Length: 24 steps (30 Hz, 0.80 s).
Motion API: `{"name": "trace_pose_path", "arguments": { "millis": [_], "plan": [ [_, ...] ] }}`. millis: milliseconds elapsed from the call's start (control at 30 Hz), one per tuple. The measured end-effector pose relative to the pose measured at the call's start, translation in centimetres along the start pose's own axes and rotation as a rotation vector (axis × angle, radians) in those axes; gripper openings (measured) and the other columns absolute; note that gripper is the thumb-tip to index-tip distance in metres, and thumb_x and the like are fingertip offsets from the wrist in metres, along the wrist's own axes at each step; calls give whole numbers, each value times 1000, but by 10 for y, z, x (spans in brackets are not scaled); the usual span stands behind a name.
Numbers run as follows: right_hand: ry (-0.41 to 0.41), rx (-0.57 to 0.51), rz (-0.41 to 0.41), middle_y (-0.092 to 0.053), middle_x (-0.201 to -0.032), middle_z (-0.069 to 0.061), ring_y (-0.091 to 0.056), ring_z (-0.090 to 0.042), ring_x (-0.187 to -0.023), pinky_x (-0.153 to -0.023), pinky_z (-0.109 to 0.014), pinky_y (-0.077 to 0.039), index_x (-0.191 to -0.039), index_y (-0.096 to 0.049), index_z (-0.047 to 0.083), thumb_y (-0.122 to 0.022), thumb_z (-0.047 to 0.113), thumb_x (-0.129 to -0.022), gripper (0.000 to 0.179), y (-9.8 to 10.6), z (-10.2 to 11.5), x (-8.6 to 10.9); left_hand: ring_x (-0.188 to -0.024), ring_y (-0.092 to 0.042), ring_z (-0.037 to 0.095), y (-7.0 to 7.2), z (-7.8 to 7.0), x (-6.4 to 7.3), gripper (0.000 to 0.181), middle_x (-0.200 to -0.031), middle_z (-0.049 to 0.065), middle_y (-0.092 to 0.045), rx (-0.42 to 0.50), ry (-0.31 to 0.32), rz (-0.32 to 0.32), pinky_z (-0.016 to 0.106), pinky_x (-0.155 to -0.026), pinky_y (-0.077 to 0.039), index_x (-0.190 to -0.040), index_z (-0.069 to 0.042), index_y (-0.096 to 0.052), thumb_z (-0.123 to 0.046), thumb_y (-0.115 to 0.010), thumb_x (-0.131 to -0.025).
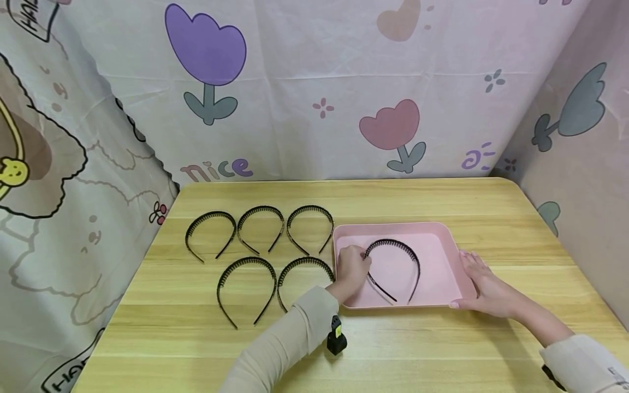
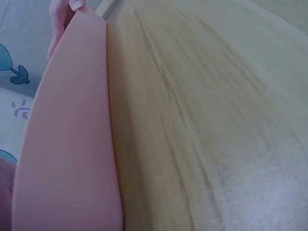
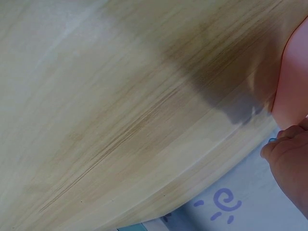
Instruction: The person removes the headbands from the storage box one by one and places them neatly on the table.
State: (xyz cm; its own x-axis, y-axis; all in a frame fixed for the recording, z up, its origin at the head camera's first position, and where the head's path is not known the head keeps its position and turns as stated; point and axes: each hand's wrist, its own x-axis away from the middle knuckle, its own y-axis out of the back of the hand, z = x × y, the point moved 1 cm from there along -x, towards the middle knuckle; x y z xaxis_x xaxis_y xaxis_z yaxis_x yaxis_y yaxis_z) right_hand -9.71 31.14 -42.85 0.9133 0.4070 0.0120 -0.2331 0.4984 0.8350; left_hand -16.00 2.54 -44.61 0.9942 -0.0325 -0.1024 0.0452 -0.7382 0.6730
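Observation:
A black toothed headband (image 1: 391, 244) is at the pink tray (image 1: 442, 267), its band over the tray floor and its two ends toward the front. My left hand (image 1: 352, 267) grips the headband's left side, above the tray's left end. At the tray's front right corner, my right hand (image 1: 491, 286) holds the rim, thumb in front and fingers along the right side. In the left wrist view the tray's front wall (image 2: 72, 125) fills the left side, and the right hand (image 2: 72, 9) is at its far corner. The right wrist view shows part of the right hand (image 3: 291, 159) against the tray.
Left of the tray, several similar headbands lie on the wooden table (image 1: 162, 305), such as one at the back left (image 1: 211, 214) and one in front (image 1: 247, 261). The left forearm partly covers another headband (image 1: 306, 259). Printed curtains (image 1: 295, 82) stand behind and beside the table.

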Motion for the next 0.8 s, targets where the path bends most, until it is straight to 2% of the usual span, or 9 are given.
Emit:
{"name": "trace_pose_path", "arguments": {
  "millis": [33, 100, 233, 433, 600, 700, 800],
  "plan": [
    [-2, -6, 2, -13, -142, -43, 0, -52, -137, -102, -5, 14, -140, -10, -18, -78, 32, -70, 109, 0, 0, 0, -46, -32, 4, 1, 0, 0, 36, -43, -4, -48, 4, 1, 6, 14, -45, -28, -44, -10, -49, -3, -66, -76],
    [-10, -14, 6, -12, -143, -43, 0, -52, -137, -105, -9, 15, -141, -10, -17, -78, 32, -70, 110, 0, 0, 0, -43, -27, 4, 3, -2, 0, 45, -40, -7, -35, 3, 0, 11, 15, -43, -22, -43, -13, -38, -3, -66, -76],
    [-28, -21, 15, -11, -144, -42, 1, -52, -137, -110, -18, 16, -141, -8, -15, -78, 33, -71, 110, 0, -1, 0, -41, -24, 2, 9, -4, -1, 47, -40, -9, -26, -9, -12, 19, 14, -42, -21, -43, -14, -36, -4, -67, -77],
    [-36, -20, 20, -11, -144, -41, 1, -51, -137, -112, -23, 15, -142, -8, -14, -78, 34, -71, 111, 1, -1, 0, -39, -28, 1, 19, -5, -5, 38, -40, -9, -29, 54, -26, 21, 13, -41, -23, -47, -8, -46, -3, -67, -78],
    [-19, -18, 12, -13, -143, -42, 1, -52, -137, -114, -32, 13, -141, -9, -15, -78, 34, -70, 111, 1, -1, 0, -40, -26, 1, 25, -1, -7, 39, -42, -8, -30, 72, -72, 6, 13, -41, -21, -48, -7, -45, -3, -67, -79],
    [-10, -14, 7, -13, -143, -42, 0, -53, -136, -115, -36, 12, -141, -9, -16, -79, 34, -70, 111, 0, -1, 0, -43, -28, 1, 30, 1, -7, 33, -44, -7, -35, 57, -104, -11, 13, -43, -23, -50, -5, -51, -4, -69, -78],
    [-9, -12, 8, -13, -143, -42, 1, -52, -137, -115, -33, 13, -141, -10, -17, -78, 34, -70, 111, 1, -1, 0, -46, -33, 2, 36, 3, -6, 15, -48, -3, -45, 78, -116, -18, 14, -47, -28, -64, -2, -66, -4, -69, -78]
  ]
}}
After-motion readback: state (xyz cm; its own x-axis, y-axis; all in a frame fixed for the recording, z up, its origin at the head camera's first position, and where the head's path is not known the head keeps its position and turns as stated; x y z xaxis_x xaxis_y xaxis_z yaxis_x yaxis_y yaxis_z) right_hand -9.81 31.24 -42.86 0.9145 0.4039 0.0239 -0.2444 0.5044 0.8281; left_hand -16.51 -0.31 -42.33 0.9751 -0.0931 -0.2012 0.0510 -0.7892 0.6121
